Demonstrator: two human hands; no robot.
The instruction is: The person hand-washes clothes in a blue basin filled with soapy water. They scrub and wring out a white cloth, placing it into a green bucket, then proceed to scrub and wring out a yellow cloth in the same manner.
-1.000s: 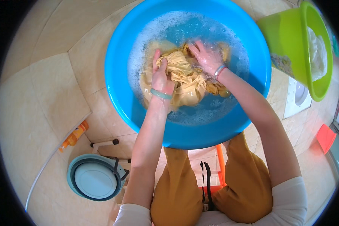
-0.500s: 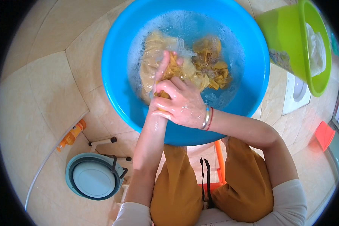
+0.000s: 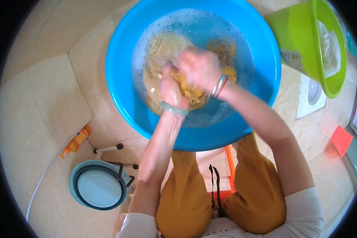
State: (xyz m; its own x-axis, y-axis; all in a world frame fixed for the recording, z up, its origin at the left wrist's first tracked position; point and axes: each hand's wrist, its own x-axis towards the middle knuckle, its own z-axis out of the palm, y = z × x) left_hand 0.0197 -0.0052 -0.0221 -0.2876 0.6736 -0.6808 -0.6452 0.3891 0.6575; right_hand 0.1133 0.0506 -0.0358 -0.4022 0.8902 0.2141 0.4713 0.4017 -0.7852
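Both hands are over a big blue basin of sudsy water, working a wet mustard-yellow cloth between them. My left hand, a pale green bangle at its wrist, is closed round part of it. Blurred by motion, my right hand grips the cloth from the other side, its fingertips hard to make out. The cloth hangs down toward the water. Under and left of my hands lies soaked beige fabric. More mustard-yellow fabric floats at the right, partly behind my right hand.
A green bucket with white fabric inside tilts at the upper right, near a white floor fixture. Lower left are a grey-blue folding basin and an orange bottle. An orange-red object is at right.
My right hand has moved up and off my left wrist, baring the bangle. My left hand's upright fingers have curled in. The mustard cloth is now stretched lower between the hands.
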